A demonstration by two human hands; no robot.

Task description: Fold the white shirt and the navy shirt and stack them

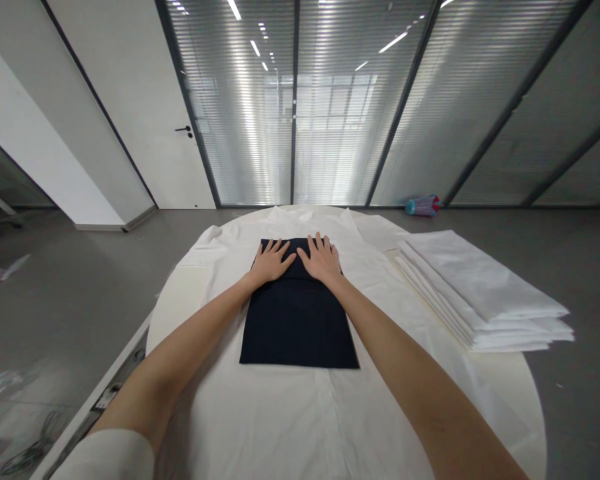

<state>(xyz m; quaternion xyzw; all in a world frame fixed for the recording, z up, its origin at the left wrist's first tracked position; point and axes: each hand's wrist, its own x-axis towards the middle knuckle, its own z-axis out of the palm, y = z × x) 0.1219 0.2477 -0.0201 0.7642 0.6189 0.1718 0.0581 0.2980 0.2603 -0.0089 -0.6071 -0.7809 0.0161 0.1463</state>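
A dark navy, flat rectangular panel (299, 327), whose material I cannot tell for sure, lies on a spread white T-shirt (280, 413). Fingers spread, my left hand (271, 262) rests flat on the panel's far left part. My right hand (321, 259) lies the same way on its far right part, with the thumbs pointing toward each other. A crease or edge runs across the panel just below the hands. The white cloth reaches beyond the panel on all sides, with wrinkles near its far end.
At the right edge of the round table (193, 287) sits a stack of folded white cloths (480, 280). A blue and red patterned bundle (423, 205) lies on the floor by the glass wall. Cables (33, 443) and clear plastic (0, 388) are on the floor at left.
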